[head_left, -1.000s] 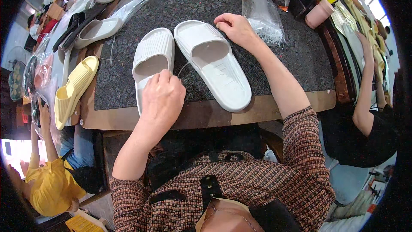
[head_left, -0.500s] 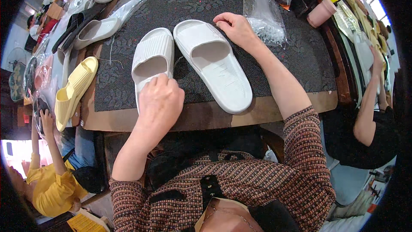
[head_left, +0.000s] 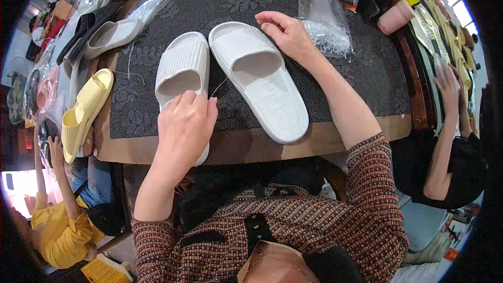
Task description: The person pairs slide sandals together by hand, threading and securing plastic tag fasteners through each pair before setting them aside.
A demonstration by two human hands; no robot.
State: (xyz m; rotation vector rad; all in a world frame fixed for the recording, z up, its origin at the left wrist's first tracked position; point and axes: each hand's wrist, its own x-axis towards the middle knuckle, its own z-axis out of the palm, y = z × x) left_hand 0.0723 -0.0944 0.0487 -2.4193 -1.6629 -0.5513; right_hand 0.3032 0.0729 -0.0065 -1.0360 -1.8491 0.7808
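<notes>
We rest our left hand on the heel of the left white slide sandal, fingers curled down on it; compared with a moment ago the hand sits a little more forward, and the sandal has hardly moved. Our right hand stays at the toe of the right white slide sandal, fingers narrow and only touching its edge. Both sandals lie side by side on the dark mat of the worktop, so the pair seems nearly aligned.

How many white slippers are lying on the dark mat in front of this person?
2. One white slipper lies under the left hand; the other white slipper lies beside it, its toe end touched by the right hand.
</notes>
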